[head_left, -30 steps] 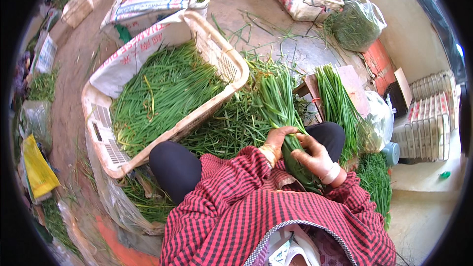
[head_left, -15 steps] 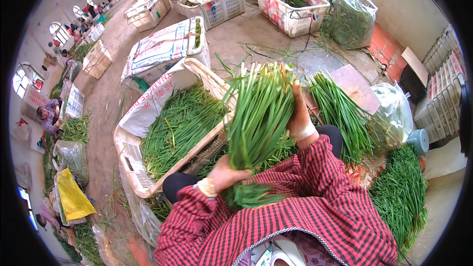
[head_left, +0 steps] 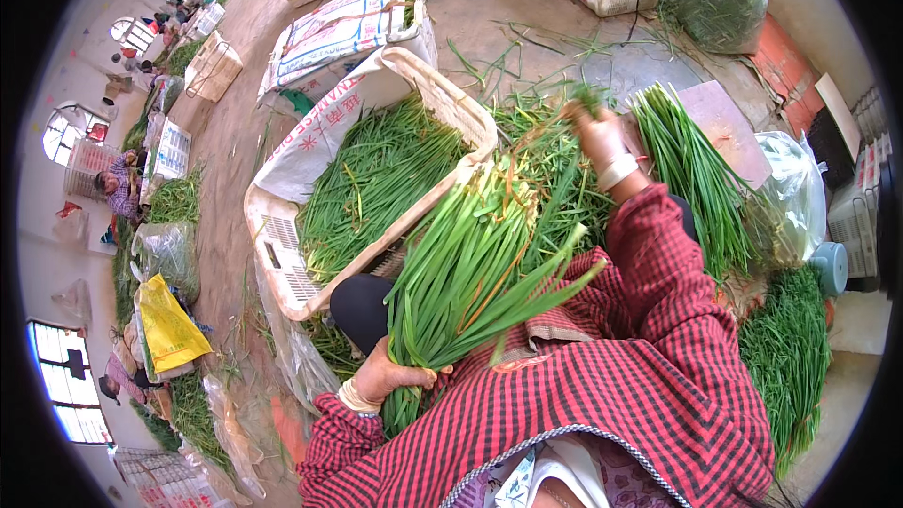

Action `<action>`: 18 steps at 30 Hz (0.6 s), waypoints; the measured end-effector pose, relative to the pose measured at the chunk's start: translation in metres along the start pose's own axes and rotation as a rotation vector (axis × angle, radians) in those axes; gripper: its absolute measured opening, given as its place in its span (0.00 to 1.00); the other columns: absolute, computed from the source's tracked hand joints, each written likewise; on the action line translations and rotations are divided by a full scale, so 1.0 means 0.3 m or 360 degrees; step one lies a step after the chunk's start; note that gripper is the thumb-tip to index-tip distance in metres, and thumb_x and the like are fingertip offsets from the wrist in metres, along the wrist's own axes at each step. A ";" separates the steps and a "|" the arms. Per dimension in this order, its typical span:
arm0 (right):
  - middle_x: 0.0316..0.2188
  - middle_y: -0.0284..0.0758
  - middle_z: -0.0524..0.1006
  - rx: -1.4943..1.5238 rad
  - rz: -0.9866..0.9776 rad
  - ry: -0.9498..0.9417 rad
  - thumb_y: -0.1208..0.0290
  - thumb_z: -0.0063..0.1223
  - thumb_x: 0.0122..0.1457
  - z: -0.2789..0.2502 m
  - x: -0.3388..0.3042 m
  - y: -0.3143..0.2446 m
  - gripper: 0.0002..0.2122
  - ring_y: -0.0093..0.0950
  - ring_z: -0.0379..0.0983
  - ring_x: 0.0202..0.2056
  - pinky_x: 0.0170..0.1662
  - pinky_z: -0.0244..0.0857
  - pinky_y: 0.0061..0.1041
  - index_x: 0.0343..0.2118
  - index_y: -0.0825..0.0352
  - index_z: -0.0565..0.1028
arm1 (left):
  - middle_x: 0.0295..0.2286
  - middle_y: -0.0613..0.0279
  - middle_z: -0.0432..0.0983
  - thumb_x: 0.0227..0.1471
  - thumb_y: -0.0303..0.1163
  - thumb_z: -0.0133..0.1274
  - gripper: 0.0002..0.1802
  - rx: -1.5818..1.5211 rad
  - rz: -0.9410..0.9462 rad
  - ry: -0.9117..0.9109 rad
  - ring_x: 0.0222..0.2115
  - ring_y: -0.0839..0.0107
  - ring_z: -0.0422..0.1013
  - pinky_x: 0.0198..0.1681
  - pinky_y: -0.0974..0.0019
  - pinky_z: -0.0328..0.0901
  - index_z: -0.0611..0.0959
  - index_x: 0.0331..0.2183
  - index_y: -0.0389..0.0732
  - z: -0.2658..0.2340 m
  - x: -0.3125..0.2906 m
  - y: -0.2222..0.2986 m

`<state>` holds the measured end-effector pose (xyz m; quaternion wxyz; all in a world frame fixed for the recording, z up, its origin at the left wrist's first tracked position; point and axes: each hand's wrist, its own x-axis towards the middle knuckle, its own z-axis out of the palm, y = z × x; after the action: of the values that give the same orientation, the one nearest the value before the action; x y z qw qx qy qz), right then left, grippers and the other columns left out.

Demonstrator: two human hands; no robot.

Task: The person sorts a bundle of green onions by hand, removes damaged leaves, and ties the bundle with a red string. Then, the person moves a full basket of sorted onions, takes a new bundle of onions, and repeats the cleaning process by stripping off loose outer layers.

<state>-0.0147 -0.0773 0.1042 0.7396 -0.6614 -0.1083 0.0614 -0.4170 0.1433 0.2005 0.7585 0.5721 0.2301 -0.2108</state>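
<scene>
left hand (head_left: pixel 390 378): clenched round the base of the chive bunch (head_left: pixel 470 268), now low by the knee | right hand (head_left: pixel 594 132): has let go of the bunch and reached out to the loose chives (head_left: pixel 546 155) on the floor, grip there unclear | bunch: tilted toward the white crate (head_left: pixel 282 245), lower than half a second ago

green chives (head_left: pixel 470 263) are seen against a white crate (head_left: pixel 282 245); a red-and-black checked sleeve (head_left: pixel 649 254) and a yellow bag (head_left: pixel 169 329) are also shown.
</scene>
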 end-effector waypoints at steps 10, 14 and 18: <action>0.57 0.47 0.68 -0.0955 -0.1112 -0.1485 0.62 0.70 0.44 0.079 -0.277 -0.297 0.36 0.45 0.64 0.59 0.63 0.58 0.38 0.57 0.68 0.67 | 0.38 0.54 0.81 0.41 0.22 0.60 0.32 -0.0123 -0.0198 -0.0072 0.31 0.71 0.77 0.35 0.71 0.72 0.74 0.52 0.33 0.016 0.037 -0.028; 0.45 0.37 0.78 -0.0668 -0.1254 -0.1725 0.65 0.65 0.51 0.167 -0.373 -0.157 0.17 0.42 0.70 0.54 0.59 0.62 0.37 0.44 0.62 0.78 | 0.53 0.54 0.71 0.40 0.21 0.61 0.44 -0.0143 -0.0241 -0.0222 0.50 0.68 0.71 0.53 0.64 0.65 0.66 0.60 0.36 0.028 0.056 -0.036; 0.34 0.33 0.80 -0.0452 -0.0671 -0.1711 0.64 0.61 0.56 0.163 -0.417 -0.119 0.10 0.37 0.78 0.40 0.45 0.71 0.31 0.39 0.60 0.80 | 0.59 0.56 0.65 0.39 0.24 0.66 0.51 -0.0284 -0.0288 -0.0380 0.60 0.66 0.60 0.66 0.60 0.49 0.61 0.64 0.38 0.014 0.054 -0.084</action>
<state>-0.1495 -0.0636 0.1346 0.4816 -0.5943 -0.6038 0.2243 -0.4182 0.1320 0.1726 0.8061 0.4502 0.2069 -0.3235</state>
